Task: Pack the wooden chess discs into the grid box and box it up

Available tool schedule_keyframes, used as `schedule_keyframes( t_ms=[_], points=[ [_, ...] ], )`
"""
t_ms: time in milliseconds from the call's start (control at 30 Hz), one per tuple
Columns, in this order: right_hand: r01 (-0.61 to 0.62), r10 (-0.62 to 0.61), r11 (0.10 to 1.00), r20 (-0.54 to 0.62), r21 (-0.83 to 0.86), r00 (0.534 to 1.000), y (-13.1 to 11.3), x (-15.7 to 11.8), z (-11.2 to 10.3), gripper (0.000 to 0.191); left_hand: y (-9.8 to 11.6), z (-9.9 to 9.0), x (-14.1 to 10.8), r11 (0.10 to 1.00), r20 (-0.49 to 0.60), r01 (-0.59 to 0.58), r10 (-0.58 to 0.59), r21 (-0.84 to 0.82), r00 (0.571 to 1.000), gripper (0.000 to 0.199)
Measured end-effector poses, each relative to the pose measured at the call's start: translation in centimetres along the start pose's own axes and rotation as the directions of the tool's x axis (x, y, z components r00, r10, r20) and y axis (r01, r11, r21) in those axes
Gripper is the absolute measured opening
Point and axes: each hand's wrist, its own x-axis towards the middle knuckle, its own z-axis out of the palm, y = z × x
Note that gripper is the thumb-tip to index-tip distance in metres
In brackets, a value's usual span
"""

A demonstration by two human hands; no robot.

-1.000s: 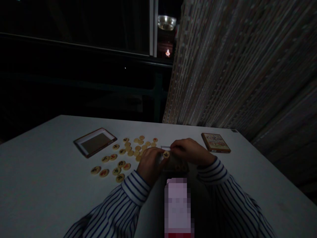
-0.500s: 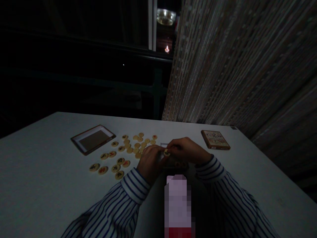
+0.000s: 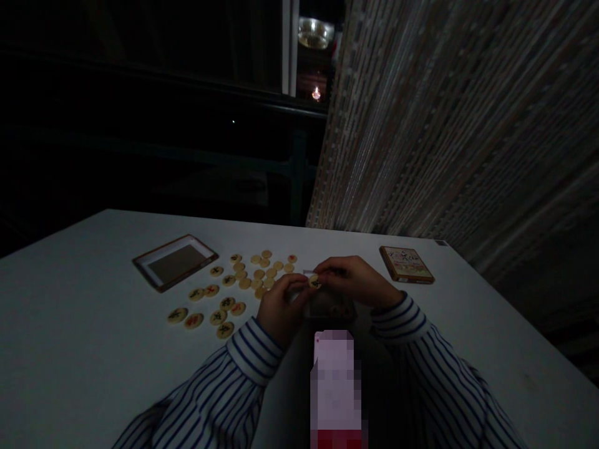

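Between both hands, a round wooden Chinese chess piece point(image 3: 315, 282) with a dark character faces me. My left hand point(image 3: 283, 305) closes its thumb and fingers on the piece's left side. From the other side, my right hand point(image 3: 358, 280) pinches it with the fingertips. Below the hands lies a shallow open box point(image 3: 322, 307), partly covered by them, with a few pieces dimly visible inside. Left of my left hand, several loose Chinese chess pieces point(image 3: 227, 304) are spread over the white table point(image 3: 116, 355), some showing red or black characters, others plain sides.
An open, brown-rimmed box lid or tray point(image 3: 150, 282) lies at the left. To the right rests a flat printed box point(image 3: 406, 263). A pinkish, pixelated object point(image 3: 333, 386) is at the near edge. A string curtain point(image 3: 397, 125) hangs behind the table; the room is dark.
The piece held between my hands has risen slightly, and its marked face has turned a little. My right hand has lifted slightly. The loose pieces on the table lie as before.
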Motion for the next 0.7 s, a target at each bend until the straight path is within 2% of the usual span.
schedule_keyframes(
  t_ms=[133, 300, 700],
  points=[
    [0.018, -0.017, 1.0, 0.013, -0.023, 1.0, 0.3, -0.1, 0.0, 0.02, 0.7, 0.0, 0.1, 0.991, -0.015, 0.075, -0.077, -0.109, 0.997, 0.018],
    [0.05, -0.05, 0.999, 0.024, -0.017, 0.998, 0.6, -0.2, 0.0, 0.021, 1.3, -0.2, 0.3, 0.971, -0.017, 0.166, -0.171, -0.17, 0.985, 0.019],
    [0.044, -0.047, 0.998, 0.08, 0.036, 0.996, 0.9, -0.1, 0.3, 0.03, 1.6, -0.3, 0.6, 0.938, -0.069, 0.206, -0.234, -0.28, 0.97, 0.023]
  ],
)
